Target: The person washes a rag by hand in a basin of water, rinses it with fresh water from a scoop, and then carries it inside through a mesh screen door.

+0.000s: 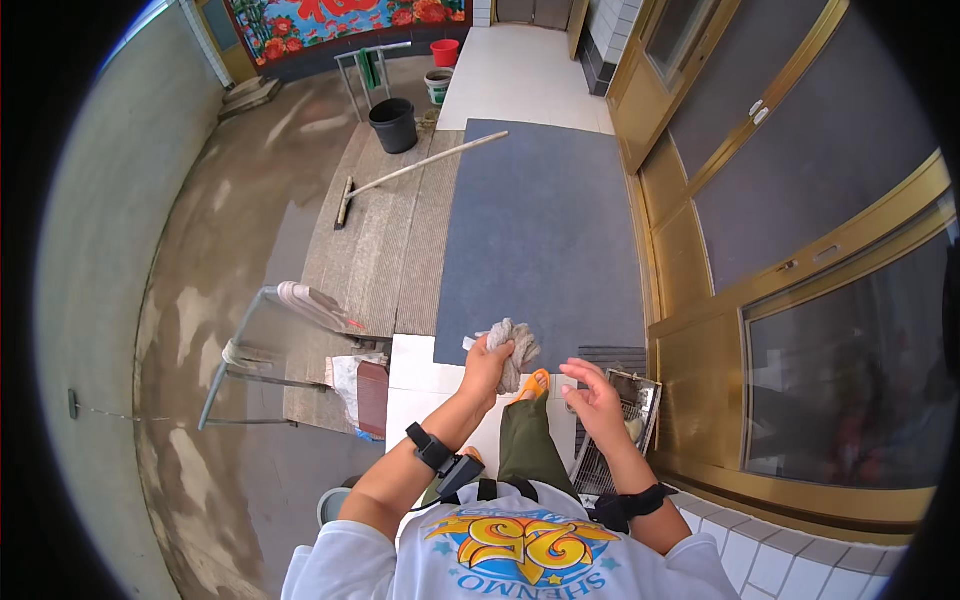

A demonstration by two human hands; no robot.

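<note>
A crumpled grey mop head or rag (513,352) is bunched in my left hand (487,364), held over the edge of the blue mat (544,240). My right hand (596,397) is to the right, fingers apart and holding nothing, above a wire cage (641,401) beside the gold door frame. An orange slipper (534,384) on my foot shows between the hands on white tiles. Black straps are around both forearms.
A push broom (427,165) lies across ribbed boards and the mat, near a black bucket (393,126). A metal rail (240,337) with cloths hung on it stands at left. Gold-framed doors (701,330) line the right; a red basin (445,52) sits far ahead.
</note>
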